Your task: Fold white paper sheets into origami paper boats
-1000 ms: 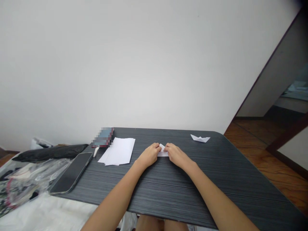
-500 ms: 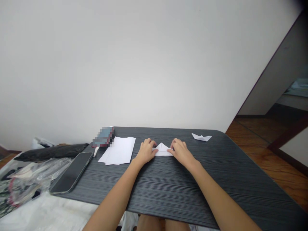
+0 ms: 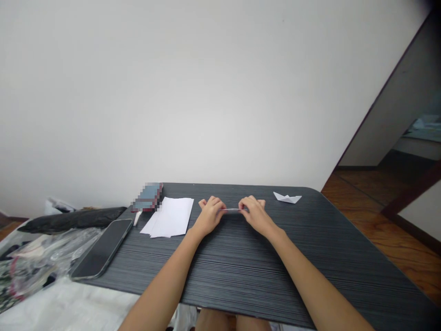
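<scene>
Between my two hands a folded sheet of paper [image 3: 232,210] shows edge-on as a thin white line, its faces hidden from view. My left hand [image 3: 209,215] pinches its left end between thumb and fingers. At the other end my right hand [image 3: 254,212] grips it in the same way, fingers curled. Both hands are over the middle of the dark table. Off to the right of my right hand lies a folded white paper boat [image 3: 287,198]. Left of my left hand rests a small stack of white paper sheets [image 3: 174,216].
The dark wood-grain table [image 3: 241,271] stands against a white wall [image 3: 220,92]. At its left edge lie a phone [image 3: 102,248], a pixelated blue-and-red object [image 3: 148,196] and a small white item [image 3: 137,218]. Plastic bags and a black wrapped bundle [image 3: 74,219] are beyond that edge.
The folded paper has tipped from showing its triangular peak and lower strip to edge-on. Both hands have turned with it, keeping their hold at its ends.
</scene>
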The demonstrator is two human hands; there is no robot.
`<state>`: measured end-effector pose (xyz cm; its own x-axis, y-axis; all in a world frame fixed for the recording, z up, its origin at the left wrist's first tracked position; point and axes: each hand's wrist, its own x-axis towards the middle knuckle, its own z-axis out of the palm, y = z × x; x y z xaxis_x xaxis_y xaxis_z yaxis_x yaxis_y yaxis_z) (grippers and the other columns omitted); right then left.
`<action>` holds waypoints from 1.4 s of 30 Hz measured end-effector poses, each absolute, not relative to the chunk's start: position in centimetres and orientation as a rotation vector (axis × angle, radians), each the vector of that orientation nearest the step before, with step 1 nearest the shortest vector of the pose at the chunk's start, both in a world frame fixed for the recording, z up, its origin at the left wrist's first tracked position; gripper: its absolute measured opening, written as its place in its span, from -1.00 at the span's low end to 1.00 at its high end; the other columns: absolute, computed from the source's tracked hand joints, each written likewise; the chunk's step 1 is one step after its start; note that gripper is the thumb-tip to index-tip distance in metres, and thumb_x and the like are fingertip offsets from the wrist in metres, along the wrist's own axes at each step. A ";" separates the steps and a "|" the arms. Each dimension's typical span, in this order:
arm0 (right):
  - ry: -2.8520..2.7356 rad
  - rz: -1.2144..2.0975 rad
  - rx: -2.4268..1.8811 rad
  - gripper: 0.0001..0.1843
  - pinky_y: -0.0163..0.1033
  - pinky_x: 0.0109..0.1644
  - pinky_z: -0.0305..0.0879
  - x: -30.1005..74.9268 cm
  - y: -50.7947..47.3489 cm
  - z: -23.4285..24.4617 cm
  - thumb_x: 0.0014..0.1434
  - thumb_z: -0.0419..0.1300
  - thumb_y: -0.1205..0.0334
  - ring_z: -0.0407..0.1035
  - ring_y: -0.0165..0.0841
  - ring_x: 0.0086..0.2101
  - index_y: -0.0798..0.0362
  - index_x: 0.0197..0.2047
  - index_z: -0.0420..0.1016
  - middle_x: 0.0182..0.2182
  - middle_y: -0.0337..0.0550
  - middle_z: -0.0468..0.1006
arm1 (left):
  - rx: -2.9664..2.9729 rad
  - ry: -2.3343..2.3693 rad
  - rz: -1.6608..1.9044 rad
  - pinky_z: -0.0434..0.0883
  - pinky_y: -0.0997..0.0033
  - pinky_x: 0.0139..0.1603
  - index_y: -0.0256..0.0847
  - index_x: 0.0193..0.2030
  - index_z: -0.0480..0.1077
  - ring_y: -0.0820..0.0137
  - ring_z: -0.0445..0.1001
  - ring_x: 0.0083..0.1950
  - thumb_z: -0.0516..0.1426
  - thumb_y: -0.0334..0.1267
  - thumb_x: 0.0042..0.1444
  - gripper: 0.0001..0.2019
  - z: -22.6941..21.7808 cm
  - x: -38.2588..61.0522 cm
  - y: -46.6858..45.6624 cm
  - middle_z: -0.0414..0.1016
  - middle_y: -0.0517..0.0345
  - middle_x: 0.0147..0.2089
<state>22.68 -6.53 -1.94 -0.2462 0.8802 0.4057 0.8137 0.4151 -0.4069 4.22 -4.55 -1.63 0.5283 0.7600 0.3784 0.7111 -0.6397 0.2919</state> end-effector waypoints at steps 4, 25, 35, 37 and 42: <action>-2.279 0.106 -1.286 -0.84 -0.24 -0.18 -0.08 23.1 -6.9 -1.4 0.05 -0.03 0.49 0.20 -0.38 -0.30 0.08 -0.44 0.28 -0.40 -0.20 0.39 | 2.815 1.111 0.615 -0.03 0.27 -0.13 -0.22 -0.36 0.32 0.39 0.21 -0.14 -0.05 -0.30 0.12 -0.85 -1.4 3.9 -4.6 0.35 0.15 -0.27; -2.029 0.440 -1.573 -0.89 -0.25 -0.24 0.02 23.0 -5.0 -3.8 0.03 0.06 0.23 0.26 -0.38 -0.40 0.05 -0.40 0.38 -0.49 -0.23 0.42 | 2.453 1.505 0.540 0.13 0.22 -0.15 -0.20 -0.27 0.31 0.30 0.27 -0.18 0.01 -0.25 0.02 -0.85 -3.1 4.3 -3.2 0.36 0.13 -0.29; -2.343 0.141 -1.418 -0.70 -0.30 -0.24 0.08 21.3 -7.1 -2.4 0.05 -0.13 0.56 0.23 -0.38 -0.30 0.07 -0.33 0.34 -0.36 -0.12 0.33 | 2.794 1.139 0.480 0.16 0.30 -0.14 -0.15 -0.18 0.33 0.35 0.20 -0.13 -0.17 -0.54 0.04 -0.64 -2.7 5.3 -4.9 0.24 0.07 -0.20; -2.390 0.138 -1.442 -0.68 -0.30 -0.25 0.10 20.8 -7.7 -2.2 0.02 -0.13 0.58 0.23 -0.36 -0.32 0.09 -0.37 0.36 -0.36 -0.08 0.34 | 2.858 1.067 0.429 0.20 0.33 -0.15 -0.22 -0.19 0.34 0.35 0.22 -0.17 -0.16 -0.52 0.03 -0.67 -2.5 5.6 -5.3 0.25 0.03 -0.22; -2.412 0.064 -1.580 -0.74 -0.25 -0.24 0.10 20.5 -8.7 -1.7 -0.01 -0.06 0.58 0.22 -0.27 -0.28 0.11 -0.48 0.37 -0.34 0.02 0.35 | 2.887 1.194 0.347 0.25 0.34 -0.14 -0.35 -0.36 0.39 0.30 0.26 -0.22 -0.10 -0.48 -0.01 -0.75 -1.9 5.5 -5.8 0.27 -0.06 -0.28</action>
